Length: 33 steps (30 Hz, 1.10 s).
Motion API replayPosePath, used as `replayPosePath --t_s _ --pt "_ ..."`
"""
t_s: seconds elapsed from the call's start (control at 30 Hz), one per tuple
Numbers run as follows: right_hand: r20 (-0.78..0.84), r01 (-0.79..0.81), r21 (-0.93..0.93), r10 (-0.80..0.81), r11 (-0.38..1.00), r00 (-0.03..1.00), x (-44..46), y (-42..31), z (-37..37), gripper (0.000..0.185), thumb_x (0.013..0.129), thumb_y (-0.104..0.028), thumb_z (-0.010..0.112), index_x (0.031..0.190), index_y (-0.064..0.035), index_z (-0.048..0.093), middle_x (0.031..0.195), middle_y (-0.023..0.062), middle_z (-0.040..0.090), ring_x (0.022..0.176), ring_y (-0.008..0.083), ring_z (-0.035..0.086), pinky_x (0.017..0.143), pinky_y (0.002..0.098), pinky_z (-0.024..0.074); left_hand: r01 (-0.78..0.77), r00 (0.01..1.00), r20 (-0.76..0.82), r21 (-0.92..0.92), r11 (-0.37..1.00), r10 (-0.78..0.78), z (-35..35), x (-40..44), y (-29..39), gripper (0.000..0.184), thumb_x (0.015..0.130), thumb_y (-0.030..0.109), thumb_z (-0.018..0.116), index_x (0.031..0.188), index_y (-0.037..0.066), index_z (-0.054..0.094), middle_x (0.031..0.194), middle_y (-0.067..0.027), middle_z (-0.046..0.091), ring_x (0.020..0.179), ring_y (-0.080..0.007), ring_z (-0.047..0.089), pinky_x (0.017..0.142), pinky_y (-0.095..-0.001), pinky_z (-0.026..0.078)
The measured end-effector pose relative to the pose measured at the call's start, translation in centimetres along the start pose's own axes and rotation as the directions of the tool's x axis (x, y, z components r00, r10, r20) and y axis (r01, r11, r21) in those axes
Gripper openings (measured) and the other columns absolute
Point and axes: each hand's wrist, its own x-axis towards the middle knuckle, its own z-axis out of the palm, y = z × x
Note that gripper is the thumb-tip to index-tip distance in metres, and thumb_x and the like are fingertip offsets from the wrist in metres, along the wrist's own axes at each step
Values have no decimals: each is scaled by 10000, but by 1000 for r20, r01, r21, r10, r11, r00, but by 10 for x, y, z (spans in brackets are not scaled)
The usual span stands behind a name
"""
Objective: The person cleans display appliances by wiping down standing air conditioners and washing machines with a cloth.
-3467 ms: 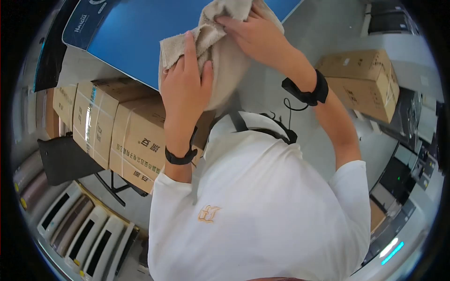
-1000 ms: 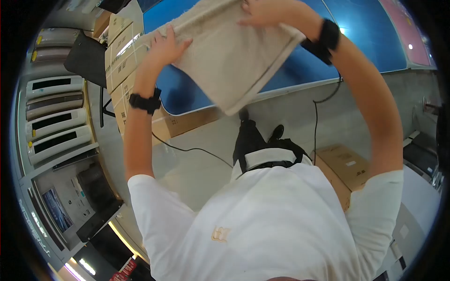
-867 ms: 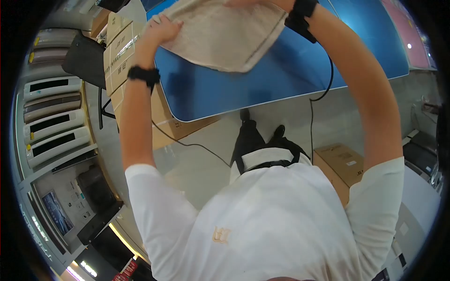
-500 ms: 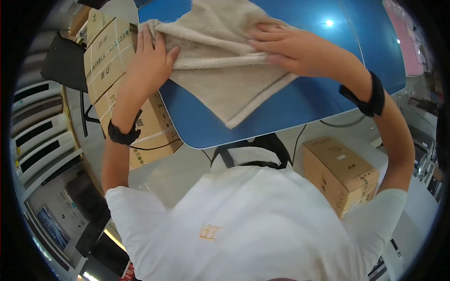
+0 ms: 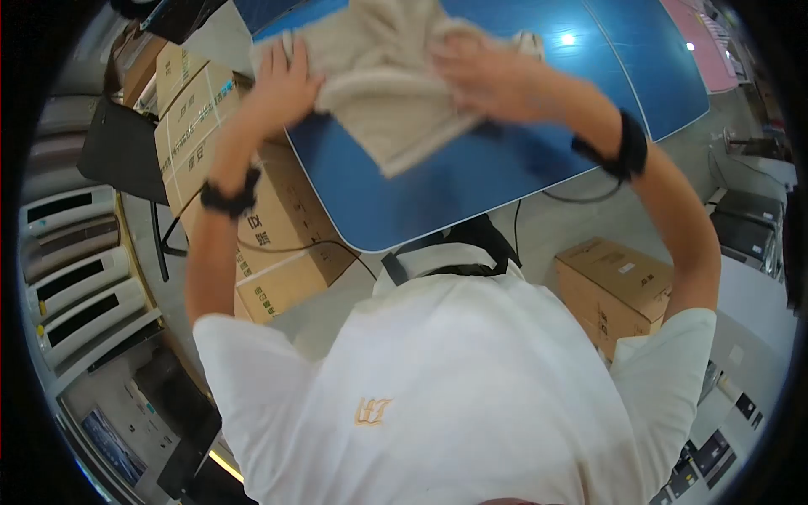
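A crumpled beige towel (image 5: 383, 105) lies on the blue tabletop (image 5: 454, 185), one corner pointing toward my body. My left hand (image 5: 284, 88) rests on the towel's left end, fingers spread and pointing away from me. On the right part of the towel, my right hand (image 5: 488, 77) presses down flat, somewhat blurred by motion, its fingers pointing left. Folds of cloth bunch up between the two hands. Each wrist wears a black band.
Cardboard boxes (image 5: 282, 219) stand left of and beside the table, near a black chair (image 5: 126, 147). Another cardboard box (image 5: 610, 282) sits on the floor at right. Black cables hang by the table edge. White units (image 5: 84, 269) line the left.
The towel was lifted and spread between the hands, then lowered onto the blue surface. Since half a second ago its near corner has drawn away from me and my right hand has shifted left.
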Motion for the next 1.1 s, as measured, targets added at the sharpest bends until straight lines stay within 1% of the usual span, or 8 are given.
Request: replayPosePath --t_s 0.07,0.2,0.4,0.47,0.57,0.67,0.77,1.1 --pt "-36 1 123 4 992 999 -42 -47 -2 567 987 -214 619 1507 -38 480 1648 133 366 1539 372 295 1257 518 231 -86 995 49 -33 996 87 -36 -51 52 736 1023 325 554 1545 -117 281 1540 -449 280 1447 -610 268 1220 -593 248" --pt "-100 -22 211 44 977 994 -87 -77 10 602 909 -201 675 1470 -60 507 1554 130 462 1480 355 386 1219 537 335 146 978 186 -254 956 -99 -82 -120 134 766 983 219 607 1572 -104 238 1617 -403 159 1516 -561 161 1242 -579 206" --pt "-170 31 45 -23 999 985 -37 -20 25 506 977 -202 626 1471 -128 549 1574 132 462 1487 358 383 1206 546 339 -26 947 292 -353 935 137 -61 -92 73 765 980 222 610 1602 -31 243 1679 -308 100 1562 -492 97 1255 -576 169" --pt "-196 -46 113 67 993 978 -11 -18 20 499 983 -224 623 1466 -122 551 1562 129 476 1473 361 402 1201 536 349 -7 874 475 -191 982 99 -80 -58 56 756 993 184 562 1629 9 192 1720 -225 55 1588 -425 44 1271 -559 128" --pt "-274 -64 20 67 998 959 -14 -28 24 490 991 -257 620 1458 -123 557 1559 112 485 1468 339 417 1196 509 369 57 944 330 -140 989 -7 -63 -42 63 685 1007 181 541 1608 5 261 1718 -211 108 1586 -413 90 1273 -554 136" --pt "-265 -92 -8 86 996 960 -53 -53 29 468 1013 -284 592 1462 -154 558 1576 88 472 1487 293 404 1204 468 372 -48 970 235 -56 997 60 -67 -52 88 586 1010 133 527 1566 26 376 1714 -198 149 1583 -402 131 1277 -546 135" --pt "-243 -150 26 152 988 958 -113 -70 39 477 999 -267 616 1463 -175 554 1587 69 463 1498 264 395 1205 460 375 -161 925 303 -230 960 228 -83 -64 103 511 1013 114 526 1517 50 467 1712 -181 176 1579 -391 161 1266 -559 165" --pt "-392 -464 -164 374 871 841 -169 56 33 483 948 -144 646 1424 -201 589 1540 72 528 1467 246 450 1185 476 394 -259 966 77 220 941 248 -85 59 175 557 995 167 601 1531 270 491 1622 -192 374 1487 -429 366 1210 -579 294"
